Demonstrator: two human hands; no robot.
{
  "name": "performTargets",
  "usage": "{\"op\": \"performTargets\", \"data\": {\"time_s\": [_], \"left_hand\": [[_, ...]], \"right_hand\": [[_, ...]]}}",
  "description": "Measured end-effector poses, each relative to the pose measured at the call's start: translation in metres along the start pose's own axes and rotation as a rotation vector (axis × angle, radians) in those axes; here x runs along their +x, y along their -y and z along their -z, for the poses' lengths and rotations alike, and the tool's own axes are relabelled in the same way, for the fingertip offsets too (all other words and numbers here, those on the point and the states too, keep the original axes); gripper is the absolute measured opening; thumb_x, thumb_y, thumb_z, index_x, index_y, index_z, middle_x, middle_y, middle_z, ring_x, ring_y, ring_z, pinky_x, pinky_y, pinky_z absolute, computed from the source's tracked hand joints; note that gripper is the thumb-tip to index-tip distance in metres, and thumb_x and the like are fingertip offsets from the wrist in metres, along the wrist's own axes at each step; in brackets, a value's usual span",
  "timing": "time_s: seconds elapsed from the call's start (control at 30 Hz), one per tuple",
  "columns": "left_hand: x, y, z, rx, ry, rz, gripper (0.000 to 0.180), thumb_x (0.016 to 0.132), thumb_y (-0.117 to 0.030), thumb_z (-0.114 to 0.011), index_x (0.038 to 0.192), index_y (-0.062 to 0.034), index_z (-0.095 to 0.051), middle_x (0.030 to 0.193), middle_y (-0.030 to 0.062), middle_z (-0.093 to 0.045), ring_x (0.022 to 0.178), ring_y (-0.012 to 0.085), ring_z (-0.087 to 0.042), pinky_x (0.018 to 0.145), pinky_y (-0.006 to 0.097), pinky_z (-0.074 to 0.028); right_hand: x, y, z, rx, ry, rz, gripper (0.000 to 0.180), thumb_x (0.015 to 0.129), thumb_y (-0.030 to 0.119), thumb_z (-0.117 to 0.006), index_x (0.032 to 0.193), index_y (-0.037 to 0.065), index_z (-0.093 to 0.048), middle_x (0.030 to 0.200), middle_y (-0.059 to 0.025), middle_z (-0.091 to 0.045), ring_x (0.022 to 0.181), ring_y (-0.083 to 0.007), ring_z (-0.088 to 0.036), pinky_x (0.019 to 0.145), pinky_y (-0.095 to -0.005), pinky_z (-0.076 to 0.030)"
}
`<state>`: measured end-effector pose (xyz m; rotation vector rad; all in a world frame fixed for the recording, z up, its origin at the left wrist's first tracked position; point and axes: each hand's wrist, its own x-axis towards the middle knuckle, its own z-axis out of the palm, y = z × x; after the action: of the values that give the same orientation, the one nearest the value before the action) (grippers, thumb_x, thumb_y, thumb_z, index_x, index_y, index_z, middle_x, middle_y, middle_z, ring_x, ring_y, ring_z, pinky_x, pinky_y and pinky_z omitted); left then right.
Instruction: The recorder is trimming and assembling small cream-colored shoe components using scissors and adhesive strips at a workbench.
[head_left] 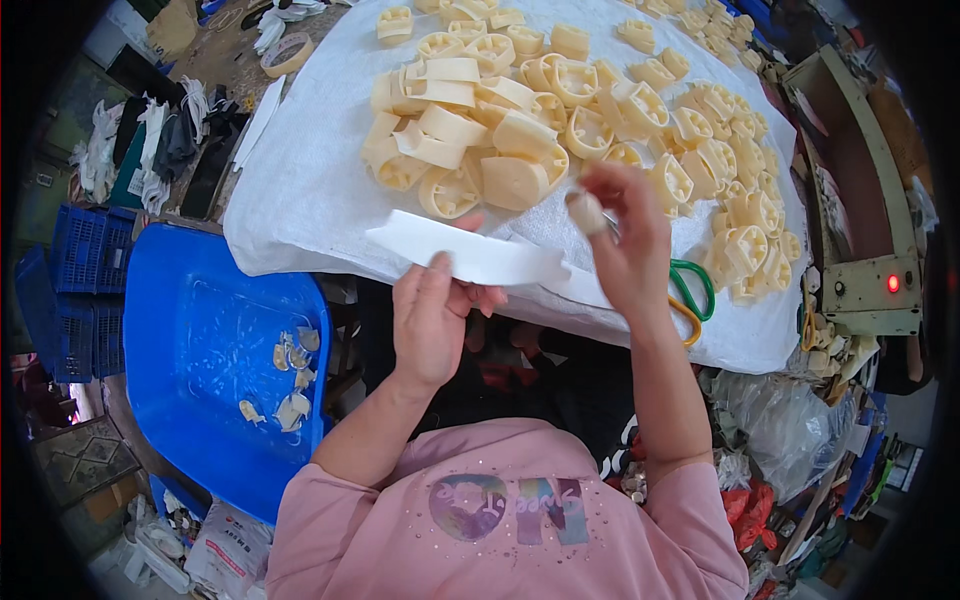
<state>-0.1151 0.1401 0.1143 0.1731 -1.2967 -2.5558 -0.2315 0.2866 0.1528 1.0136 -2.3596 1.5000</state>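
Observation:
My left hand [428, 325] is closed on a white strip [455, 248], thin and slightly curved with a notched right end, held over the table's near edge. Its thumb lies on the strip and the fingers are behind it. My right hand [635, 235] is raised just right of the strip, fingers bent and apart, with a beige cover on the thumb. Nothing plain shows in its grip, though the inner side is partly hidden. Scissors with green and yellow handles [692, 300] lie beside my right wrist. Beyond both hands, cream rounded hollow pieces [515, 180] are heaped.
A white cloth [310, 190] covers the table. At left stands a blue tub [165, 330] holding some scraps, beside blue crates [90, 285]. A tape roll [287, 55] lies far left. At right is a greenish metal machine [860, 290] with a lit red lamp; plastic bags [790, 430] lie below.

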Motion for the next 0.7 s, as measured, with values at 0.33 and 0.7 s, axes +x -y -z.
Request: {"op": "performTargets", "data": {"time_s": [0.33,0.7], "left_hand": [[0.041,0.007,-0.004,0.494,0.251,-0.391,0.037,0.098,-0.020,-0.034,0.119,0.0029,-0.053,0.118,0.0164,-0.058,0.119,0.0288,-0.049,0.104,0.038,-0.031],[0.049,0.014,0.004,0.875,0.256,-0.402,0.039,0.099,-0.022,-0.033,0.121,0.0024,-0.055,0.120,0.0180,-0.059,0.120,0.0294,-0.050,0.103,0.035,-0.033]], "right_hand": [[0.038,-0.028,-0.029,-0.224,0.005,-0.132,0.034,0.072,0.002,-0.064,0.106,0.003,-0.059,0.100,-0.0162,-0.056,0.088,-0.0308,-0.056,0.074,-0.0382,-0.046],[0.041,-0.047,-0.022,0.674,-0.167,-0.463,0.025,0.086,0.005,-0.060,0.107,-0.002,-0.051,0.101,-0.0161,-0.062,0.085,-0.0273,-0.066,0.068,-0.0345,-0.054]]}}
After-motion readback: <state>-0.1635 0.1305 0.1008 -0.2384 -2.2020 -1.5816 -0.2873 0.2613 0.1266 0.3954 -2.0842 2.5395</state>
